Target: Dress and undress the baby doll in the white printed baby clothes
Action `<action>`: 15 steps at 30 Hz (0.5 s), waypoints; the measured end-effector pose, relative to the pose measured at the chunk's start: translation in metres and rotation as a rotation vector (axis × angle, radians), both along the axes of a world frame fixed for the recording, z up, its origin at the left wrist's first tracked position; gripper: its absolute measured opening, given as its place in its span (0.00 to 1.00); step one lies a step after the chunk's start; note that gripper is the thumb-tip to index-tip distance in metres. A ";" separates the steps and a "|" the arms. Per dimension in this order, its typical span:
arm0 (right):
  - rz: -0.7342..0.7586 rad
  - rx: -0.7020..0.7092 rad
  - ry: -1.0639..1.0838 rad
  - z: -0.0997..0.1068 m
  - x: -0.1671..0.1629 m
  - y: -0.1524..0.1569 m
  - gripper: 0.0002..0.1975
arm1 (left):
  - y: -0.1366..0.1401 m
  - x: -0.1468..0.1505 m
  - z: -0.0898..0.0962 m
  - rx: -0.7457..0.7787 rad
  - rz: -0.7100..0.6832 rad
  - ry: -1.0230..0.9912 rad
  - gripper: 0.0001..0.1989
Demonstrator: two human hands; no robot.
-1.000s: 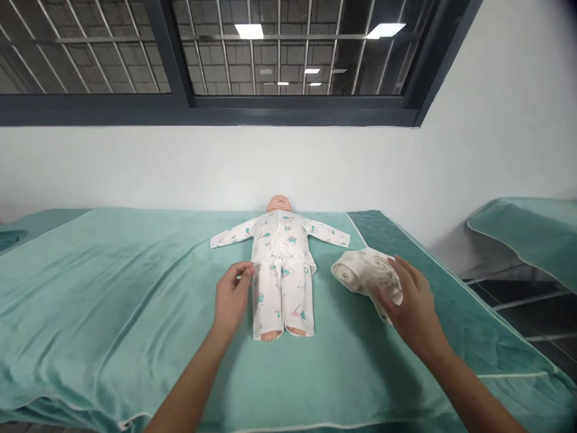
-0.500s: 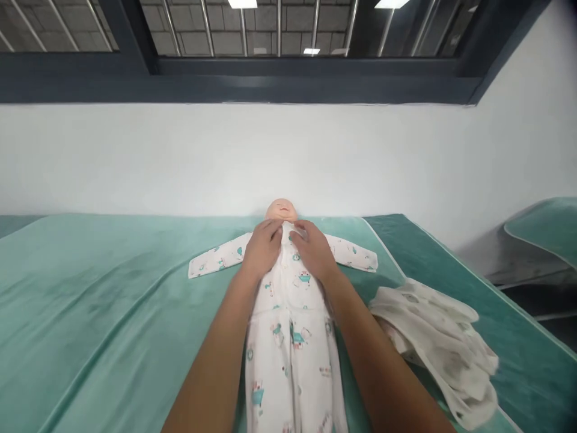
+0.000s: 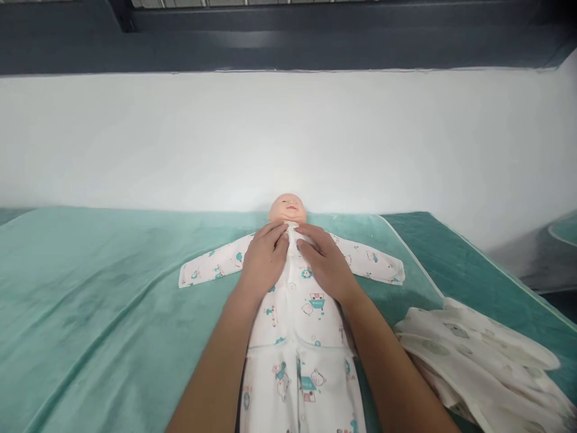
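A baby doll [image 3: 287, 208] lies on its back, head toward the wall, dressed in a white printed romper [image 3: 293, 319] with teal and pink figures. Its long sleeves spread out to both sides. On the left of the chest, just below the collar, rests my left hand [image 3: 265, 255], fingers stretched out over the fabric. My right hand [image 3: 327, 261] lies across from it on the right of the chest, its thumb apart from the fingers. A narrow strip of the front opening shows between the two hands. The romper's legs run out of view at the bottom.
A pale green sheet [image 3: 112, 313] covers the surface under the doll. Crumpled white patterned cloth [image 3: 487, 361] lies at the lower right, beside my right forearm. Behind the doll's head rises a white wall [image 3: 288, 138] below a dark window frame [image 3: 288, 39].
The camera view has tilted down and come closer, so the doll and cloth look larger and less of the window shows. Both hands stay on the romper's upper chest.
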State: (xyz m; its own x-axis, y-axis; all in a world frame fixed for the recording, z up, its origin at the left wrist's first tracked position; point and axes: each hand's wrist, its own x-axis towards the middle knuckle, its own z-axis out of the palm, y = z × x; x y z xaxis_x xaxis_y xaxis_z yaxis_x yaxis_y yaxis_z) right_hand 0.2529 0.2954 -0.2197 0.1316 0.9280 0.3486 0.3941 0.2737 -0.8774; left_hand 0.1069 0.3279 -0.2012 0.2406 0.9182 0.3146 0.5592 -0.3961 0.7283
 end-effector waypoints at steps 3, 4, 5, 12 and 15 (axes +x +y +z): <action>-0.002 0.017 0.006 -0.003 0.000 0.001 0.15 | 0.001 0.000 -0.002 0.000 0.002 -0.011 0.20; -0.005 0.025 0.004 -0.003 0.000 0.001 0.15 | 0.001 0.000 -0.002 0.005 -0.003 -0.013 0.20; -0.010 0.031 -0.001 -0.004 0.000 0.002 0.14 | 0.002 0.000 -0.002 0.011 -0.007 -0.015 0.19; 0.001 0.042 -0.021 -0.004 0.000 0.005 0.14 | 0.001 0.000 -0.002 0.030 -0.048 -0.006 0.20; 0.001 0.006 -0.001 -0.002 0.001 0.003 0.17 | 0.000 0.000 -0.001 0.047 -0.059 0.045 0.21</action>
State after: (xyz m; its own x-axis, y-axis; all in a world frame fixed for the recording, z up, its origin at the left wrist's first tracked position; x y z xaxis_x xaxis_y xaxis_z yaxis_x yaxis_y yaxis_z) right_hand 0.2538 0.2982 -0.2217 0.1303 0.9261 0.3542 0.3947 0.2793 -0.8754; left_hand 0.1064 0.3279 -0.2018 0.3090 0.8866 0.3441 0.5659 -0.4623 0.6827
